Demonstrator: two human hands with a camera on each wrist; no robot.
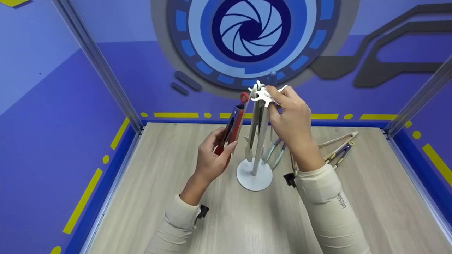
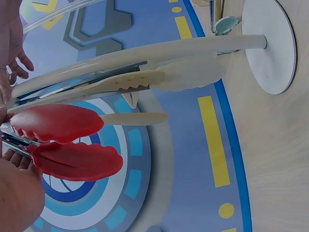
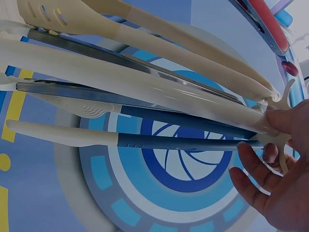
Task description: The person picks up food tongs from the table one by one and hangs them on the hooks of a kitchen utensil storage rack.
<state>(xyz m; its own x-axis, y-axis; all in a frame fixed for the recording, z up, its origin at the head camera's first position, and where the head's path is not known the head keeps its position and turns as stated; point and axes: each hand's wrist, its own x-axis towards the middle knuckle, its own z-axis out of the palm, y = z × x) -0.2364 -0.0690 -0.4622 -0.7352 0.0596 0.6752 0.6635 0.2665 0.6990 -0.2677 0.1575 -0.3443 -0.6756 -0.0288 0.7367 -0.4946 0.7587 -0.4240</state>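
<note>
My left hand holds red-handled tongs, their ring end up beside the utensil stand. In the left wrist view the tongs' red scalloped heads sit slightly apart. My right hand grips the white hooked top of the stand, thumb over the hooks. The stand's pole rises from a round white base. Several utensils hang around the pole, among them a beige slotted utensil and a dark-blue-handled one with a pale, narrow blade.
Pale green tongs lie on the wooden table behind the stand. To the right lie dark tongs with yellow parts and a cream-coloured utensil, partly behind my right forearm. Blue printed panels wall in the table.
</note>
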